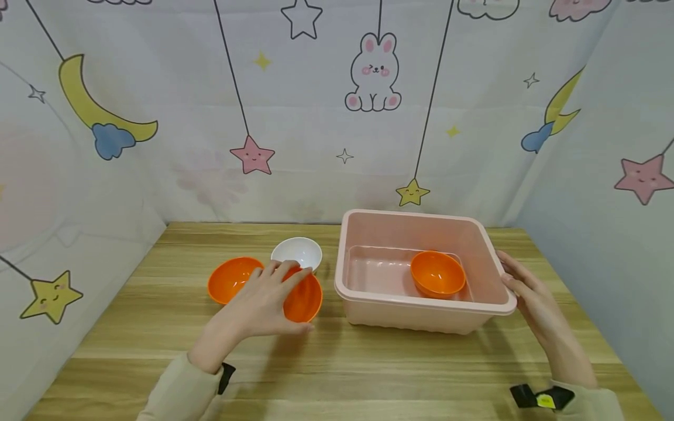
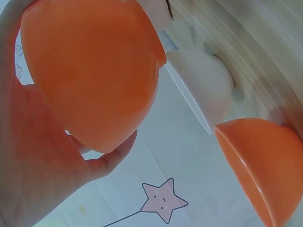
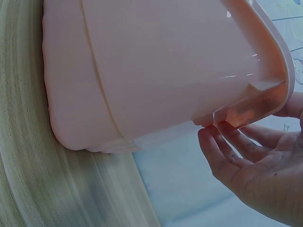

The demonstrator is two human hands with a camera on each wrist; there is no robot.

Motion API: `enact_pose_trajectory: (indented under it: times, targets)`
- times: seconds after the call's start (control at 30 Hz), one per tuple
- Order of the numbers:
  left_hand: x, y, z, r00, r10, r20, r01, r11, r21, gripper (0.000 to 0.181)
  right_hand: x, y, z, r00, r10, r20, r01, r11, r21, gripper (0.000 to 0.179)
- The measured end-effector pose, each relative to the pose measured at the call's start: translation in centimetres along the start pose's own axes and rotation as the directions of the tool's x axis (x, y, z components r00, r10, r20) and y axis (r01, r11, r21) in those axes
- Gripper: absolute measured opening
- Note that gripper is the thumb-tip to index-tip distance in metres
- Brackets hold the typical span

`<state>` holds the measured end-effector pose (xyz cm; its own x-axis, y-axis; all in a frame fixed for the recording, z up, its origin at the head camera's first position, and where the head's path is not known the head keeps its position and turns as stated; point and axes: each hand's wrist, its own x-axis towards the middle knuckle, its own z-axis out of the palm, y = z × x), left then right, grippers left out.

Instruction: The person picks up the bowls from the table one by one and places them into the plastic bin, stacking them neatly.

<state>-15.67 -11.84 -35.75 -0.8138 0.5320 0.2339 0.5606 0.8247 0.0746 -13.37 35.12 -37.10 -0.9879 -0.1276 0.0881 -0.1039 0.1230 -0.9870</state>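
Observation:
My left hand [image 1: 263, 301] grips an orange bowl [image 1: 306, 301] by its rim, thumb on the near side and fingers on the far side. In the left wrist view this bowl [image 2: 94, 71] hangs tilted, close to the camera. Another orange bowl [image 1: 231, 276] stands on the table beyond that hand, beside a white bowl [image 1: 297, 250]. My right hand [image 1: 537, 298] holds the right end of a pink plastic bin [image 1: 400, 316], its fingers under the rim near the handle opening in the right wrist view. Inside the bin sits one more orange bowl [image 1: 438, 273].
The wooden table [image 1: 358, 374] carries the bin and bowls. A pale cloth [image 1: 316, 117] printed with stars, moons and a rabbit stands along the back, with further cloth at both sides. The bin's high walls stand between my two hands.

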Motion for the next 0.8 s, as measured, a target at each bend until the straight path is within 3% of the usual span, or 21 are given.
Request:
enact_pose_trajectory:
  times: [0.8]
  targets:
    - [0.9, 0.0, -2.0, 0.999, 0.041, 0.001, -0.041, 0.999, 0.032, 0.088, -0.1, 0.0, 0.1, 1.000, 0.001, -0.011, -0.001, 1.000, -0.004, 0.053]
